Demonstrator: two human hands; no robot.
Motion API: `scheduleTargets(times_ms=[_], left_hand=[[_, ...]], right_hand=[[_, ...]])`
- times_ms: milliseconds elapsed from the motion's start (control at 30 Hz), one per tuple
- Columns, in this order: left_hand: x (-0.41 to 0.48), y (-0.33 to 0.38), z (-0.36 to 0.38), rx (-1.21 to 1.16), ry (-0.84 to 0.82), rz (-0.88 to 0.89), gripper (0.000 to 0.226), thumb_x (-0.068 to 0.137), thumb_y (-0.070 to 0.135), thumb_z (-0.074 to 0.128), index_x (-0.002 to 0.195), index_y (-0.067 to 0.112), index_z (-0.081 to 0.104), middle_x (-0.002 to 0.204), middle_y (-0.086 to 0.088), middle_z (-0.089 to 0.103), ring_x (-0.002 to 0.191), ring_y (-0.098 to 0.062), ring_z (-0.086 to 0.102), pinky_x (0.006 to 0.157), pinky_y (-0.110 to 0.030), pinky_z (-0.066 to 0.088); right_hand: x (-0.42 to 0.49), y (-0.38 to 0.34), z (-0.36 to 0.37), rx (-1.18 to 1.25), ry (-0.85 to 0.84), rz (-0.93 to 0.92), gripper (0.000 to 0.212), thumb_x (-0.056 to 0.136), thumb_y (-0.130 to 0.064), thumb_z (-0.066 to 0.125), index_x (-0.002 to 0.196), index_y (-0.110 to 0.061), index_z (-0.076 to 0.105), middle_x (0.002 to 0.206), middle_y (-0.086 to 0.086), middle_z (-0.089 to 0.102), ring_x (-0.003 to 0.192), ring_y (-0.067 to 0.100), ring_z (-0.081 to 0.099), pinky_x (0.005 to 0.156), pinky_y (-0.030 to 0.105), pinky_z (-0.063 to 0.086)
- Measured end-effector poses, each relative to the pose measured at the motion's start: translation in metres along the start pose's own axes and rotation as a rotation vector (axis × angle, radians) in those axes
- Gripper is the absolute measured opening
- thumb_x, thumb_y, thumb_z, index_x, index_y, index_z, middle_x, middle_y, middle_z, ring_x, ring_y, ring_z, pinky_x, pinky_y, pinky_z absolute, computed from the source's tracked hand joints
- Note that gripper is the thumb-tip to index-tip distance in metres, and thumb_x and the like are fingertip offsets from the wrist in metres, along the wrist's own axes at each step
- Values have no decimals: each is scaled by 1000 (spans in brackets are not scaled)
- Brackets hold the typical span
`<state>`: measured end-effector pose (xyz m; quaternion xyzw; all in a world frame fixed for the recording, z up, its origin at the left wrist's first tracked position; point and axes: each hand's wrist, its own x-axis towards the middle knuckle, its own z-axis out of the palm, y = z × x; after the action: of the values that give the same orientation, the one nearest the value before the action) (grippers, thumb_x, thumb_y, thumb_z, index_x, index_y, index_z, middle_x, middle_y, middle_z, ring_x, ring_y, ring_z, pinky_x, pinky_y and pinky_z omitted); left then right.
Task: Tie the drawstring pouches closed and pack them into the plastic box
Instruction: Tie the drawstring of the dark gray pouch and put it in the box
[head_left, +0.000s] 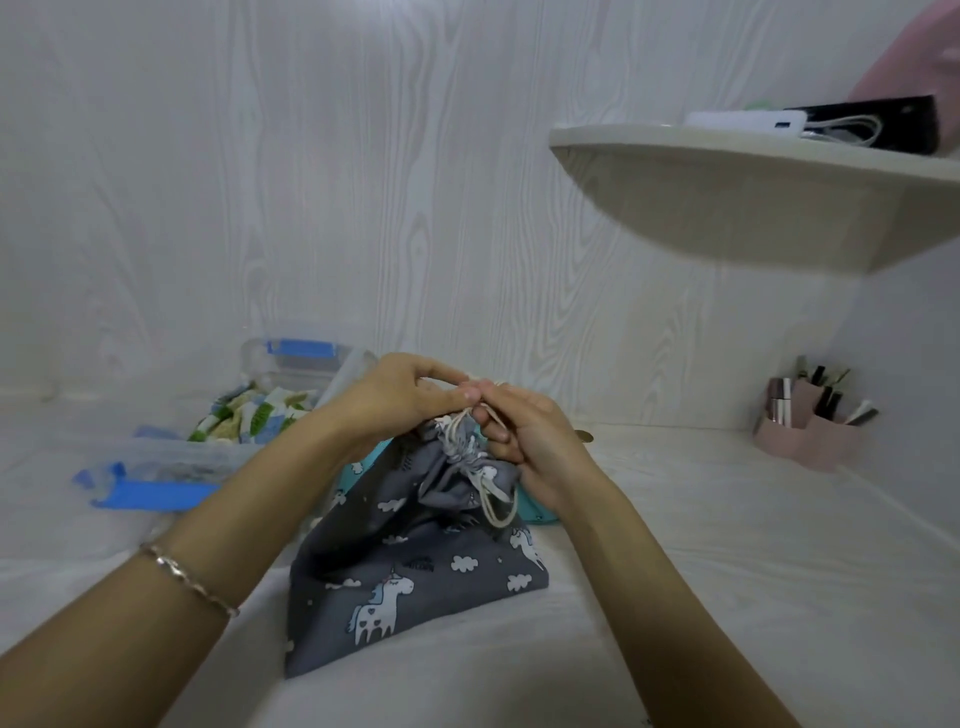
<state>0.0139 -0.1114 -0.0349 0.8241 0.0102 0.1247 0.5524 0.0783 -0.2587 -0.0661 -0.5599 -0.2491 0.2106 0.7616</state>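
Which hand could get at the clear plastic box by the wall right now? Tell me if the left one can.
Probably yes, once it lets go. The left hand is pinching the cord at the neck of the grey unicorn pouch. The plastic box sits open just beyond and left of it, with nothing between.

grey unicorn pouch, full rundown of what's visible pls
The grey drawstring pouch looks like soft woven cotton, printed with white unicorns and clouds. It sits on the white surface in front of the person, base spread wide, top gathered into a puckered neck. A cream cord runs through the neck, with a loop hanging on the right side. Both hands, left hand and right hand, pinch the cord ends above the neck. A teal pouch lies partly hidden behind it.
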Motion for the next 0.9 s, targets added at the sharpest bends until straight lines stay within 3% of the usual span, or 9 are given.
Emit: scheduleTargets(times_ms=[100, 200, 333, 433, 500, 533, 600, 800, 900], left_hand=[[-2, 1, -5, 66, -11, -16, 22, 77, 30, 76, 93, 14, 76, 56, 10, 68, 56, 2, 61, 53, -7, 43], [-4, 3, -10, 174, -120, -108, 31, 70, 41, 77, 80, 12, 78, 44, 9, 44, 42, -6, 35, 45, -16, 30], [-4, 7, -17, 80, -164, -151, 26, 83, 32, 71, 64, 15, 73, 55, -1, 41, 51, -12, 32, 52, -23, 30], [-4, 10, -21, 44, -213, -98, 43, 93, 28, 60, 50, 20, 58, 55, 1, 34, 52, -12, 30, 55, -24, 30], [-6, 14, -22, 53, -282, -70, 39, 95, 29, 55, 59, 17, 51, 56, 3, 34, 53, -10, 31, 56, -22, 31], [-8, 15, -20, 85, -302, -51, 36, 96, 31, 53, 64, 15, 52, 56, 4, 38, 54, -9, 34, 56, -20, 32], [-11, 17, -16, 117, -297, -3, 33, 97, 34, 50, 73, 13, 59, 58, 9, 50, 55, -4, 43, 57, -16, 37], [-10, 12, -6, 118, -136, 98, 40, 95, 36, 52, 87, -1, 64, 68, -6, 55, 60, -12, 46, 57, -21, 38], [-8, 13, -5, 124, -23, 176, 38, 94, 34, 54, 82, 0, 65, 62, -6, 51, 52, -7, 41, 49, -16, 34]], right_hand=[[-1, -3, 3, -148, 65, -33, 20, 94, -14, 60, 98, 4, 67, 58, -2, 56, 45, 3, 36, 37, 12, 26], [-1, -11, 4, -342, 93, -35, 17, 90, -20, 67, 93, -4, 64, 54, -5, 58, 43, 4, 37, 40, 15, 30], [-5, -23, -3, -429, -19, -31, 16, 88, -10, 62, 103, -15, 58, 75, 4, 60, 50, 6, 40, 44, 18, 31], [-8, -24, -9, -690, -86, -168, 45, 87, 7, 52, 111, -28, 67, 101, 1, 63, 67, 25, 53, 60, 31, 45], [-7, -21, -8, -789, -85, -246, 37, 91, 7, 48, 96, -19, 73, 109, 3, 66, 92, 29, 62, 84, 39, 50], [-6, -20, -8, -771, -82, -243, 30, 92, 7, 47, 90, -9, 73, 109, 7, 68, 98, 24, 64, 93, 38, 49], [-6, -22, -8, -635, -101, -190, 22, 92, 7, 47, 87, 4, 68, 98, 15, 70, 91, 21, 66, 90, 37, 51], [-3, -25, -15, -74, -223, -59, 26, 88, 5, 54, 70, -9, 66, 74, 6, 70, 57, 10, 61, 60, 18, 53], [-6, -30, -13, 1, -306, -31, 11, 84, 1, 66, 90, -7, 60, 82, 8, 67, 48, 7, 53, 52, 17, 50]])
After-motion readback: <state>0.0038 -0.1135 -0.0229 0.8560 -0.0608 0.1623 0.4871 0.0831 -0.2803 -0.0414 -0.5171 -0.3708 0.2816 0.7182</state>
